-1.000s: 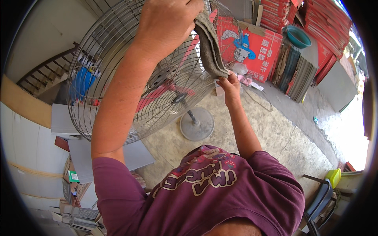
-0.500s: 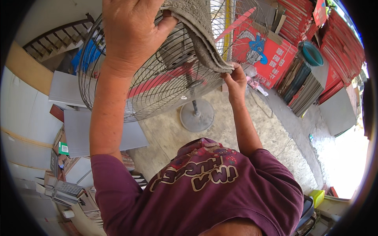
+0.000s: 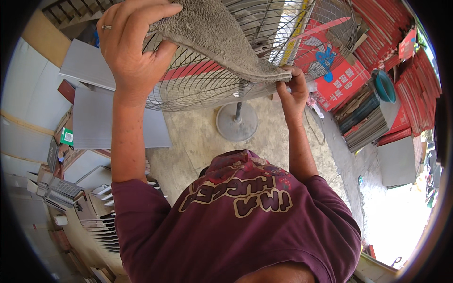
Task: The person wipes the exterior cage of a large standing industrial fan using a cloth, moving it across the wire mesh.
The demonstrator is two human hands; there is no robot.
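Observation:
A grey, rough-textured towel [image 3: 214,40] stretches between my two hands, in front of a large pedestal fan's wire cage [image 3: 198,89]. My left hand [image 3: 134,45], wearing a ring, pinches the towel's left end between thumb and fingers. At its right corner, my right hand [image 3: 293,92] grips the towel between thumb and fingertips, lower than the left. The cloth slants down to the right and hides part of the cage. Red fan blades [image 3: 188,70] show through the wires. Below stands the fan's round grey base [image 3: 237,123] on its pole.
To the right, a red printed carton [image 3: 342,78] stands near stacked flat red cardboard [image 3: 417,94] and a teal basin [image 3: 384,86]. Grey panels [image 3: 89,115] lie at the left. A stair railing [image 3: 71,7] shows at the upper left.
My left hand has moved left and down, and its fingers now show around the towel's edge. The towel spreads wider between my hands. My view has shifted, with the fan higher in it.

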